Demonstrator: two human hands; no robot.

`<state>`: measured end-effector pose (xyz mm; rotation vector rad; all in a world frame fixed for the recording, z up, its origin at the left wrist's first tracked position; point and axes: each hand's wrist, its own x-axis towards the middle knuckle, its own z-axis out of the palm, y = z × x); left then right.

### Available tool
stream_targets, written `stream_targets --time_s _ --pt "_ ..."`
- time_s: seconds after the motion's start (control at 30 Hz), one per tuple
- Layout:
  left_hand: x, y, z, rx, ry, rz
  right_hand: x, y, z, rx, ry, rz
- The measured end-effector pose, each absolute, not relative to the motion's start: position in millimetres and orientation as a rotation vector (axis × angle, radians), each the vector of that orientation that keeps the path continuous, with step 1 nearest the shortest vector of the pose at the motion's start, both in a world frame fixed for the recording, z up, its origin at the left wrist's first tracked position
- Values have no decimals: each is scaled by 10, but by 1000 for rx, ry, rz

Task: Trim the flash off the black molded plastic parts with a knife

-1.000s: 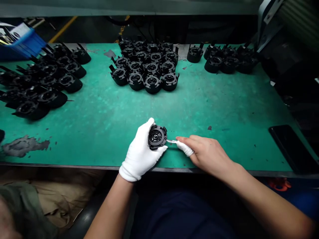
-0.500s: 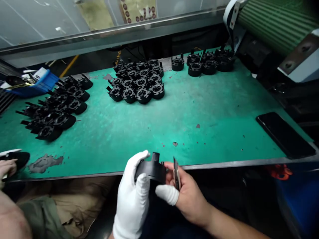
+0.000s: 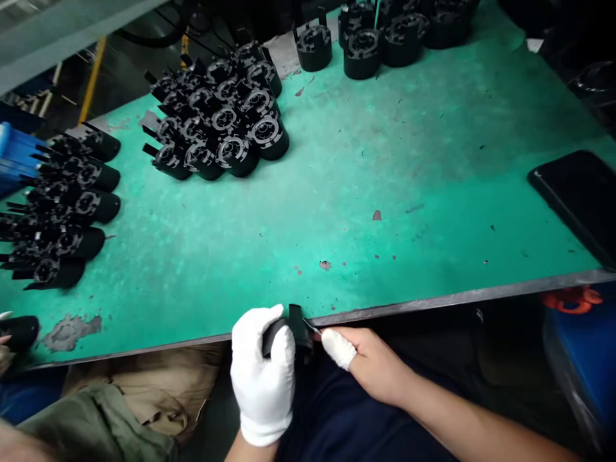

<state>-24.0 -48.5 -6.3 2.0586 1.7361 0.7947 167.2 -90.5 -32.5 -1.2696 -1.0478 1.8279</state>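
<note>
My left hand (image 3: 260, 378), in a white glove, is closed around a black round plastic part (image 3: 299, 333) at the table's front edge. An upright tab sticks up from that part. Bare except for a white thumb cover, my right hand (image 3: 363, 356) pinches a small knife (image 3: 312, 328). Its thin blade points left and lies at the right side of the plastic part, close to the tab. Whether the edge touches the plastic I cannot tell. The knife's handle is hidden in my fingers.
On the green table (image 3: 327, 192) stand groups of similar black parts, at left (image 3: 62, 205), in the middle (image 3: 216, 122) and at the back right (image 3: 363, 54). A black phone (image 3: 577, 199) lies at right. A co-worker's hand (image 3: 6, 353) is at far left, by another part.
The view has tipped downward and closer. My right hand has turned the knife from upright to pointing left, its blade now at the plastic part. My left hand keeps its grip.
</note>
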Motion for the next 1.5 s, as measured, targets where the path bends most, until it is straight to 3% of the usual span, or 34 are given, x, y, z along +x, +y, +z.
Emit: stream_targets --time_s 0.27,0.6,1.0,1.23,1.4,1.5 --pt "-215 -572 -116 1902 1865 883 1652 -786 -304 -1217 -1011 1878" --pt "-175 -493 -88 1881 1686 926 1605 -745 -275 -1422 -961 1928" --pt "-190 -505 -110 1926 1778 910 1535 -927 -201 -1253 -957 1805" --pt "-150 -493 -133 1893 1795 948 1485 -943 -235 -1396 -916 1565" --pt "-267 -560 86 1772 1714 791 1482 -922 -212 -1307 -1151 1506" --pt "-362 -620 331 1671 1514 975 1505 -865 -94 -1177 -1042 1543"
